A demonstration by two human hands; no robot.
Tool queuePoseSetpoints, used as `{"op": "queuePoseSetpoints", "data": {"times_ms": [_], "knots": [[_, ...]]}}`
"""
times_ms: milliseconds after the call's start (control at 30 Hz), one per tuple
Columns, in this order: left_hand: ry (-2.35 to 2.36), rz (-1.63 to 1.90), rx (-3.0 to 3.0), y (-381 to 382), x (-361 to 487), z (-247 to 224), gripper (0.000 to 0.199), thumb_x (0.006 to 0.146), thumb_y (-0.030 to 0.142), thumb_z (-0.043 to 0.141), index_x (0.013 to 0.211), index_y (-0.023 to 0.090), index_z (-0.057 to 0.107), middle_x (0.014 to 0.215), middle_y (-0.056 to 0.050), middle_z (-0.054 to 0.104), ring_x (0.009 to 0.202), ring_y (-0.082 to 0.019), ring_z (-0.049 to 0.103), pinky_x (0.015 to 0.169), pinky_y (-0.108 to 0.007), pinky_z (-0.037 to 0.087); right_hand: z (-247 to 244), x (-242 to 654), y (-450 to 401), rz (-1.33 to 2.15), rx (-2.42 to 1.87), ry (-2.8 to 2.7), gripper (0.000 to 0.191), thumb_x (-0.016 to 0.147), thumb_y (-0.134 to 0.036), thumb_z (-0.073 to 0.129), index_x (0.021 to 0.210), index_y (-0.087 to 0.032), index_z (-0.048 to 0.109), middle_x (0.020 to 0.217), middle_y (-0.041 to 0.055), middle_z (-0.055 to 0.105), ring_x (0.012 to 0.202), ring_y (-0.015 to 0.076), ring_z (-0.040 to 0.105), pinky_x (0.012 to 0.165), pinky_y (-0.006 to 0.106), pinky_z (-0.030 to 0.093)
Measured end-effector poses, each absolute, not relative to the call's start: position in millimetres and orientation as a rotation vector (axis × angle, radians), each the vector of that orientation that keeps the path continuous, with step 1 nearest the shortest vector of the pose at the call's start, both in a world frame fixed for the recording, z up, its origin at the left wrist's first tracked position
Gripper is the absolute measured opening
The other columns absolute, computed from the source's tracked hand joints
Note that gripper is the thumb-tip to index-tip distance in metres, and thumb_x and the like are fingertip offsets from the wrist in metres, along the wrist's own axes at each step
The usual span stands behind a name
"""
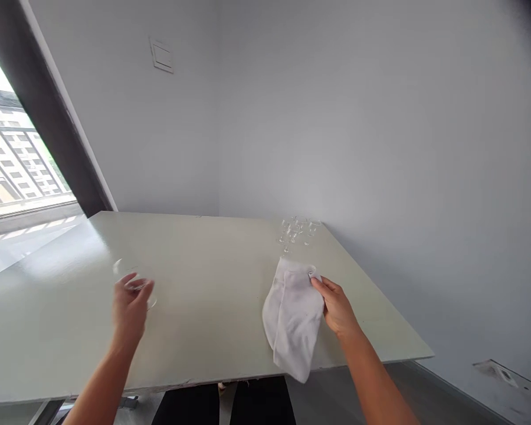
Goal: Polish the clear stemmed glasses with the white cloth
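Observation:
My left hand (131, 304) is over the left half of the table, its fingers closed around a clear glass (120, 267). The glass is see-through and smeared by motion; part of it shows above the fingers and a round edge shows below them. On the right, my right hand (336, 307) pinches a white cloth (294, 316) by its upper corner. The cloth hangs in folds, its lower end reaching past the table's front edge. Beyond the cloth, several small stemmed glasses (293, 230) stand grouped near the table's far right corner.
The pale, glossy table (203, 289) meets a grey wall (358, 118) at the back. A window (20, 141) with a dark frame is on the left. A light switch (162, 57) is on the wall, and a socket plate (507, 375) is low on the right.

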State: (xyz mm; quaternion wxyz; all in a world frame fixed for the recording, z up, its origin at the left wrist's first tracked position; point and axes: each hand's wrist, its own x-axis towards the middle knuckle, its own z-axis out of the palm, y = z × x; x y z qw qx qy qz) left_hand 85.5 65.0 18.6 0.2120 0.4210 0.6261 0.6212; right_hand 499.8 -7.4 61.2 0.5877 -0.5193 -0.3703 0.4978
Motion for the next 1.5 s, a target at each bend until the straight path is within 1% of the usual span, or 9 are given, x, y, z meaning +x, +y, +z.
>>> {"op": "queuePoseSetpoints", "data": {"times_ms": [167, 367, 667, 833, 967, 1133, 1233, 1367, 1500], "knots": [[1.561, 1.479, 1.599, 86, 162, 45, 0.059, 0.071, 0.044, 0.057, 0.121, 0.021, 0.035, 0.085, 0.000, 0.054, 0.066, -0.012, 0.053, 0.065, -0.029, 0.045, 76, 462, 26, 1.167, -1.152, -0.667, 0.037, 0.071, -0.048, 0.062, 0.089, -0.016, 0.063, 0.074, 0.0065, 0.067, 0.067, 0.0223, 0.064, 0.054, 0.030, 0.049], [1.495, 1.198, 2.224, 102, 220, 33, 0.062, 0.078, 0.043, 0.051, 0.131, 0.022, 0.026, 0.099, -0.006, 0.057, 0.088, -0.020, 0.055, 0.084, -0.039, 0.041, 84, 421, 49, 1.094, -0.959, -0.626, 0.031, 0.074, -0.046, 0.059, 0.090, -0.020, 0.063, 0.082, 0.0040, 0.066, 0.074, 0.0190, 0.062, 0.062, 0.030, 0.051], [1.476, 1.213, 2.445, 121, 224, 0, 0.053, 0.085, 0.031, 0.040, 0.133, 0.016, 0.025, 0.099, -0.010, 0.056, 0.091, -0.023, 0.054, 0.083, -0.038, 0.039, 61, 374, 70, 0.945, -1.034, -1.528, 0.035, 0.082, -0.034, 0.050, 0.115, -0.026, 0.058, 0.100, 0.0028, 0.063, 0.096, 0.0189, 0.056, 0.081, 0.031, 0.046], [1.462, 1.125, 2.601, 120, 214, -4, 0.052, 0.083, 0.030, 0.043, 0.132, 0.016, 0.029, 0.104, -0.011, 0.057, 0.095, -0.025, 0.053, 0.081, -0.036, 0.038, 33, 377, 84, 1.194, -1.021, -1.630, 0.037, 0.080, -0.033, 0.053, 0.117, -0.028, 0.055, 0.080, -0.0011, 0.062, 0.065, 0.0126, 0.059, 0.060, 0.026, 0.051], [1.389, 1.013, 2.754, 121, 215, -5, 0.052, 0.083, 0.031, 0.044, 0.130, 0.014, 0.031, 0.101, -0.011, 0.057, 0.091, -0.024, 0.053, 0.079, -0.036, 0.038, 14, 382, 88, 1.371, -1.073, -1.504, 0.032, 0.077, -0.039, 0.059, 0.103, -0.021, 0.061, 0.076, 0.0017, 0.064, 0.066, 0.0157, 0.064, 0.055, 0.026, 0.051], [1.288, 0.935, 2.908, 120, 217, 0, 0.052, 0.084, 0.029, 0.044, 0.131, 0.011, 0.030, 0.099, -0.012, 0.057, 0.088, -0.024, 0.053, 0.077, -0.037, 0.040, 15, 380, 84, 1.605, -0.943, -1.374, 0.041, 0.073, -0.043, 0.063, 0.104, -0.016, 0.060, 0.073, 0.0030, 0.066, 0.060, 0.0162, 0.065, 0.049, 0.024, 0.050], [1.284, 0.945, 2.995, 116, 218, 13, 0.051, 0.084, 0.025, 0.043, 0.132, 0.013, 0.031, 0.100, -0.012, 0.059, 0.090, -0.024, 0.054, 0.084, -0.041, 0.038, 19, 379, 85, 1.653, -0.890, -1.177, 0.038, 0.072, -0.044, 0.064, 0.094, -0.013, 0.061, 0.069, 0.0036, 0.065, 0.055, 0.0159, 0.064, 0.046, 0.024, 0.050], [1.413, 0.959, 3.000, 110, 220, 29, 0.034, 0.087, 0.022, 0.040, 0.120, 0.017, 0.044, 0.091, -0.009, 0.062, 0.092, -0.022, 0.055, 0.099, -0.045, 0.026, 21, 384, 87, 1.695, -0.821, -0.980, 0.038, 0.075, -0.048, 0.060, 0.088, -0.013, 0.062, 0.067, 0.0040, 0.065, 0.050, 0.0125, 0.061, 0.044, 0.022, 0.049], [1.322, 0.727, 2.793, 111, 211, 35, 0.027, 0.084, 0.041, 0.047, 0.096, 0.018, 0.053, 0.070, -0.003, 0.062, 0.069, -0.018, 0.057, 0.084, -0.039, 0.037, 30, 394, 80, 1.613, -0.912, -1.360, 0.029, 0.071, -0.038, 0.067, 0.090, -0.015, 0.064, 0.066, 0.0015, 0.065, 0.053, 0.0129, 0.062, 0.052, 0.024, 0.050]]}}
